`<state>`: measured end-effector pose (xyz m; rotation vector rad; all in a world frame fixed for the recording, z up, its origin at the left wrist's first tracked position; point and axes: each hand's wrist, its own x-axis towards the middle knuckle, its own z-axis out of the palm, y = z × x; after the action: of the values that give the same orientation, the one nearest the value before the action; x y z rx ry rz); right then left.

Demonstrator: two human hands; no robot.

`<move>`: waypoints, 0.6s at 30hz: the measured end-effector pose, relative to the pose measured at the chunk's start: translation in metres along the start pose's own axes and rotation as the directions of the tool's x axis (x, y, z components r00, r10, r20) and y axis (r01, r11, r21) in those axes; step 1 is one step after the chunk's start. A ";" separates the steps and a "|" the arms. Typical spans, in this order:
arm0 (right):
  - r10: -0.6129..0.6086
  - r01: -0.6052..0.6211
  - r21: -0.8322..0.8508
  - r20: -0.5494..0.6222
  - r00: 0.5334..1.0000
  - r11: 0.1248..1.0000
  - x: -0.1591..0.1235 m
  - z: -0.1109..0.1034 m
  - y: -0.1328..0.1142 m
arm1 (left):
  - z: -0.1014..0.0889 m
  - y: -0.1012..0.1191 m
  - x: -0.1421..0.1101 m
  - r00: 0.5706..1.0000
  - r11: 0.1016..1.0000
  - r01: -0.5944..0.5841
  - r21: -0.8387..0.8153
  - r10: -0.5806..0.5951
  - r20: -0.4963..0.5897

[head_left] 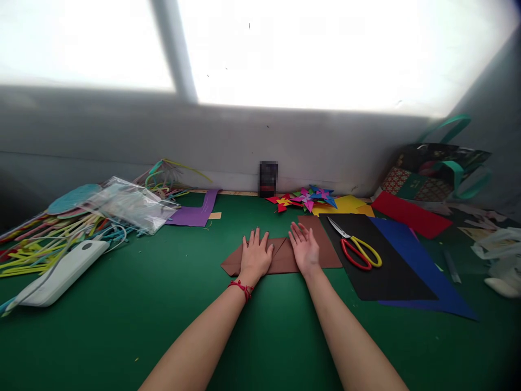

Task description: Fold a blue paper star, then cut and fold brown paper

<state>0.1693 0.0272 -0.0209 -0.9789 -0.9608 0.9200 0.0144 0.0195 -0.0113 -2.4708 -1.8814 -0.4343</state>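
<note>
A sheet of brown paper (pixel 329 247) lies on the green table, its left part folded over into a pointed shape with a slanting edge near the middle. My left hand (pixel 255 255) rests flat on the folded part, palm down, fingers spread. On the right of the fold, my right hand (pixel 304 247) lies on its outer side over the brown paper, palm turned up and inward, fingers loosely stretched and holding nothing. Just right of the brown sheet, scissors (pixel 358 250) with red and yellow handles lie slightly open on black paper (pixel 393 271).
Blue paper (pixel 448 296) and a red sheet (pixel 411 212) lie at the right, before a patterned gift bag (pixel 421 184). Folded paper stars (pixel 309 198) sit at the back near a small dark box (pixel 267 179). Leftward are a white glue gun (pixel 69 271), coloured strips and purple paper (pixel 193 216).
</note>
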 end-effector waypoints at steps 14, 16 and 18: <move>-0.098 0.066 -0.327 -0.085 0.992 0.943 -0.002 0.016 0.003 | 0.002 0.000 -0.001 1.000 1.000 -0.002 0.012 0.003 -0.029; -0.131 0.096 -0.447 -0.047 0.990 0.889 -0.005 0.026 0.002 | 0.002 0.000 -0.001 0.999 1.000 -0.003 0.021 0.004 -0.039; -0.155 0.130 -0.552 0.001 0.988 0.824 -0.009 0.033 0.001 | 0.001 0.001 -0.002 0.999 1.000 -0.003 0.029 0.004 -0.045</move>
<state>0.1357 0.0271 -0.0155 -1.3842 -1.2803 0.4891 0.0145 0.0176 -0.0122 -2.4248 -1.8529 -0.4544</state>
